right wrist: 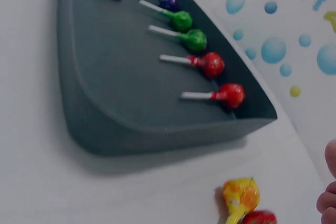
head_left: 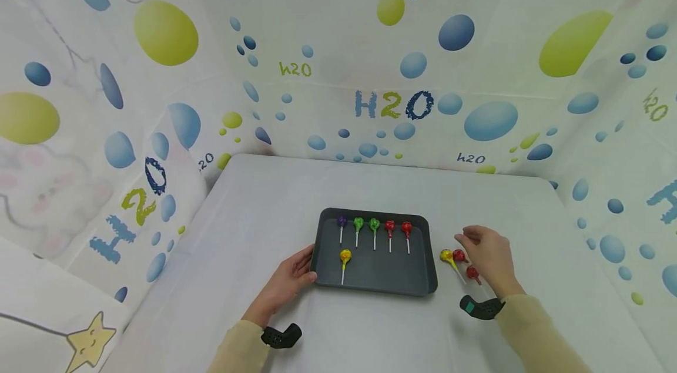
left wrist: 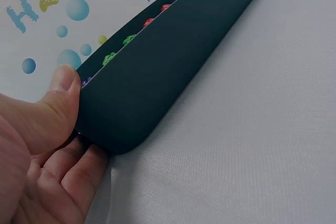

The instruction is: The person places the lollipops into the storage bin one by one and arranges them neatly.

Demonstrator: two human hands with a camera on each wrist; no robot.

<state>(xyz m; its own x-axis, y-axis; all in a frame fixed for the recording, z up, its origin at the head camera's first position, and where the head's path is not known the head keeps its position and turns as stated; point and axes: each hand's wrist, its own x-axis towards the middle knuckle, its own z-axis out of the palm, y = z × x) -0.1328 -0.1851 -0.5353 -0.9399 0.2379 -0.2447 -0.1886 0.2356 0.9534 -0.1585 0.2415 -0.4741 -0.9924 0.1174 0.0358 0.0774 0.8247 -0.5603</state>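
A dark grey tray [head_left: 391, 273] lies on the table, its left edge gripped by my left hand [head_left: 285, 282], thumb at the rim and fingers low against its outside. Along the tray's far side runs a row of lollipops: one purple [head_left: 341, 221], two green [head_left: 374, 224] and two red [head_left: 406, 228]. A yellow lollipop [head_left: 345, 256] lies in front of the purple one. Right of the tray, a loose yellow lollipop [head_left: 447, 256] and two red ones [head_left: 472, 272] lie on the cloth. Over these hovers my right hand [head_left: 489, 255], fingers loosely bent, nothing visible between them.
White cloth covers the table [head_left: 275, 197]. Behind it and at both sides hang white sheets [head_left: 338, 56] printed with bubbles and lettering. Each wrist wears a black device [head_left: 281, 336], and the sleeves are beige.
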